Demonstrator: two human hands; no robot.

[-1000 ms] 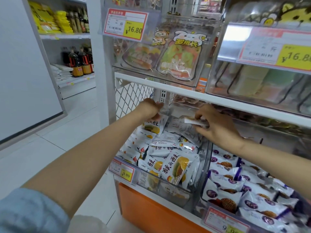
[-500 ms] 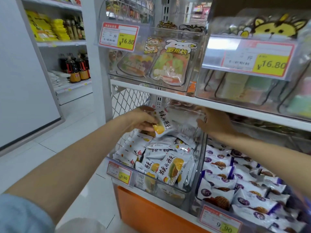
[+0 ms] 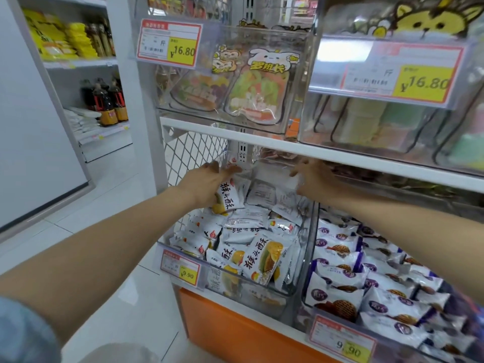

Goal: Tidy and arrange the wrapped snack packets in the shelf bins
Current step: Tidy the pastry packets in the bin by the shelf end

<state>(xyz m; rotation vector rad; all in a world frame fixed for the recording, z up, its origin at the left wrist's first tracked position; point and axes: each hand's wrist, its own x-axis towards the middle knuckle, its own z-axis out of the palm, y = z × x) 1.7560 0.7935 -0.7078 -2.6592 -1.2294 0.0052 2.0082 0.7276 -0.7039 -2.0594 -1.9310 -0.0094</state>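
Note:
A clear shelf bin (image 3: 293,258) holds several white snack packets with yellow pastry print (image 3: 262,258), piled loosely. My left hand (image 3: 204,184) reaches into the back left of this bin and grips one such packet (image 3: 229,196), tilted upright against the pile. My right hand (image 3: 317,179) is at the back right of the same bin, just under the shelf board. Its fingers are spread and rest on the plain white backs of packets (image 3: 264,195) lying there. The fingertips are blurred.
A neighbouring clear bin (image 3: 306,292) on the right holds several purple-and-white packets (image 3: 337,273). The white shelf board (image 3: 366,158) above carries clear bins of sweets with 16.80 price tags (image 3: 170,43). An orange base panel (image 3: 235,328) runs below. A tiled aisle lies left.
My left hand took hold of a yellow-print packet and carried it up toward the bin's back. My right hand let go of the packet edge it pinched and now lies spread on the pile.

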